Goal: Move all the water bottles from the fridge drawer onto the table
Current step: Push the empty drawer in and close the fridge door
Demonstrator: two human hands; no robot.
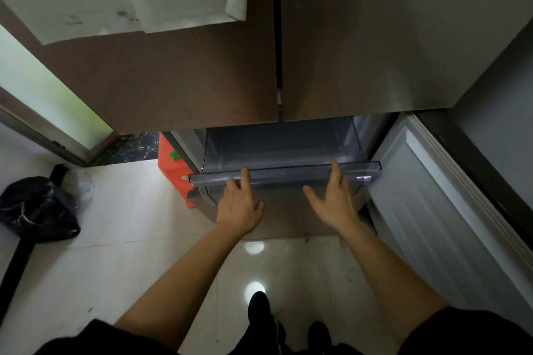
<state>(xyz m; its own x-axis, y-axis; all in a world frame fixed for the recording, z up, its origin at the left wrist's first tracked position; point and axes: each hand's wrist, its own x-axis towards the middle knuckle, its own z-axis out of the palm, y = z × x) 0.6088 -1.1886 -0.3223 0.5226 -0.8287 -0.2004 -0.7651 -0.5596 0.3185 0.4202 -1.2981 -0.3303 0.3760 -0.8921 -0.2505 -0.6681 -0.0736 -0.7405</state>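
Far to the left of the fridge drawer (288,173) I see a black bag (37,207) on the pale floor (129,253). Just left of the drawer, an orange thing (173,174) stands against the fridge side. The drawer is clear plastic and is pulled out from under the big brown fridge doors (360,37). My left hand (239,202) is at the left part of the drawer's front rim. Its pointing finger lies straight on the rim, and the other fingers bend at the edge, so I cannot tell if they grip it. My right hand (334,199) is at the right part of the rim, spread flat, one fingertip touching it. Right of the drawer, a lower fridge door (427,196) hangs wide.
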